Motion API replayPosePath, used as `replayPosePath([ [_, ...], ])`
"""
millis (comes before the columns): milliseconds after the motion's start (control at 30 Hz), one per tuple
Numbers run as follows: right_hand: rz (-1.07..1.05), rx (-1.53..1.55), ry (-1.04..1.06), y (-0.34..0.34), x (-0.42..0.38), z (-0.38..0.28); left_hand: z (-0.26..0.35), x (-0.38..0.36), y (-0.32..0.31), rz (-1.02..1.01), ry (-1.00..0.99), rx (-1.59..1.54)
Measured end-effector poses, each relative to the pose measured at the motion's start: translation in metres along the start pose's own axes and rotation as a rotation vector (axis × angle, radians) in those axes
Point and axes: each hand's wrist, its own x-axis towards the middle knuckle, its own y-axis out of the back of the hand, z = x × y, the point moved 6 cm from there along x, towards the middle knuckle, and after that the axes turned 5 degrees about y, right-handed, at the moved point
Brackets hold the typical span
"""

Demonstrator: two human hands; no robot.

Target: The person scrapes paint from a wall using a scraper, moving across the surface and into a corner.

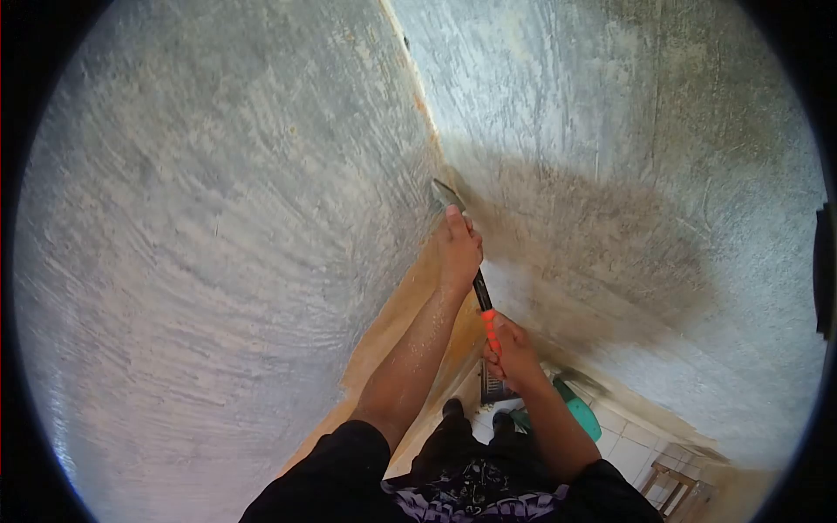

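Note:
Both my hands are closed on a long-handled scraper [482, 289] with a black shaft, an orange grip and a flat, dark-edged head. My left hand [460, 254] wraps the shaft just below the head, its thumb pointing up along it. Lower down, my right hand [513, 356] grips the orange handle. The tool slants up and to the left, its head at the inside corner where the left wall [218, 218] meets the right wall [602, 96]. Both walls are grey and rough, covered in scratch-like streaks.
An ochre painted strip [384, 336] runs along the bottom of the left wall. Below are my feet, a green container [582, 411], a dark grated object [493, 385] and white floor tiles [629, 453]. A wooden stool-like piece [671, 488] stands lower right.

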Motion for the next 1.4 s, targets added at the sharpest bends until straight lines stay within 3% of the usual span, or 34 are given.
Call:
replayPosePath([
  [200,-0.021,0.061,-0.07,-0.007,-0.021,0.035,-0.009,-0.034,0.034,0.029,0.016,-0.031],
  [467,-0.022,-0.136,0.094,-0.004,-0.067,0.077,-0.021,-0.11,0.071,0.009,0.163,-0.237],
  [700,0.025,-0.164,0.253,-0.011,-0.058,0.07,-0.016,-0.093,0.069,-0.135,0.202,-0.362],
  [800,0.069,-0.176,0.3,-0.008,-0.058,0.074,-0.015,-0.094,0.067,-0.098,0.203,-0.347],
  [1400,0.124,-0.173,0.324,-0.005,-0.059,0.062,-0.02,-0.085,0.062,-0.107,0.178,-0.317],
])
